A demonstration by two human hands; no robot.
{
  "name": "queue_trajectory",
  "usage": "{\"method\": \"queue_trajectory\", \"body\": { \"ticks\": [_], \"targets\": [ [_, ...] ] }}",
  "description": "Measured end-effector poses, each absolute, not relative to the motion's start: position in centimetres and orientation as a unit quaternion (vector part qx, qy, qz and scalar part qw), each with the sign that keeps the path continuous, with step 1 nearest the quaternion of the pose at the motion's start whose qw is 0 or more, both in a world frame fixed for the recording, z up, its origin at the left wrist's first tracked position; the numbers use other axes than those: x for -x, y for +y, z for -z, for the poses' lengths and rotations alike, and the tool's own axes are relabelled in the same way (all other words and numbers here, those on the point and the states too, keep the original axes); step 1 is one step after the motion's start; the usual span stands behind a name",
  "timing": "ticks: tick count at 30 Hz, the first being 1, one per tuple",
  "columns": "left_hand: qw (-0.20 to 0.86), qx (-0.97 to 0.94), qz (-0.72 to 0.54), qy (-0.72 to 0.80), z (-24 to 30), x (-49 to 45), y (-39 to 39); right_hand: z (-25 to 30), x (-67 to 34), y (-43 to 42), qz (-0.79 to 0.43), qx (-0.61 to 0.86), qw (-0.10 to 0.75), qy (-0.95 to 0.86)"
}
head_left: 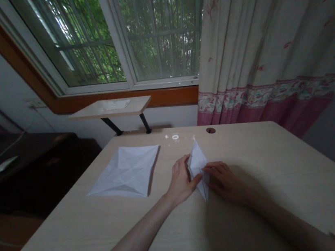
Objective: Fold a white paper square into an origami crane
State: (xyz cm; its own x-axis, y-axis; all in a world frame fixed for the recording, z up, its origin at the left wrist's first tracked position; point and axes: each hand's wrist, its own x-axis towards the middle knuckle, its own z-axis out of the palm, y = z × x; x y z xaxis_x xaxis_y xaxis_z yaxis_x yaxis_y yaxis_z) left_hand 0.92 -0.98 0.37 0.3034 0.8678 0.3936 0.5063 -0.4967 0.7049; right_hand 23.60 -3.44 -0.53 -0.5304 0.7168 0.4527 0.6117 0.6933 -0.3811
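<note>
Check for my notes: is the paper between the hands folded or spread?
Folded: the white paper forms a narrow point between left hand and right hand.

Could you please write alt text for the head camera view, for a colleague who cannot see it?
A left hand and a right hand touch a narrow, pointed piece of folded white paper on a pale wood-grain desk. A creased white paper sheet lies to its left, below a barred window and a floral curtain.

Wood-grain desk w/ creased paper sheet, folded paper
</note>
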Motion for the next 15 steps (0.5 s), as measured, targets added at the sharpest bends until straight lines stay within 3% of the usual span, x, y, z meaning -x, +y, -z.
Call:
{"method": "queue_trajectory", "body": {
  "ticks": [6, 15],
  "targets": [
    [0.236, -0.721, -0.442, 0.479, -0.64, -0.79, -0.67, 0.79, -23.71, -3.26, -0.06, 0.381, 0.29, -0.876],
    [0.217, -0.747, -0.4, 0.485, -0.59, -0.74, -0.33, 1.2, -23.98, -3.07, -0.047, 0.373, 0.314, -0.872]
  ]
}}
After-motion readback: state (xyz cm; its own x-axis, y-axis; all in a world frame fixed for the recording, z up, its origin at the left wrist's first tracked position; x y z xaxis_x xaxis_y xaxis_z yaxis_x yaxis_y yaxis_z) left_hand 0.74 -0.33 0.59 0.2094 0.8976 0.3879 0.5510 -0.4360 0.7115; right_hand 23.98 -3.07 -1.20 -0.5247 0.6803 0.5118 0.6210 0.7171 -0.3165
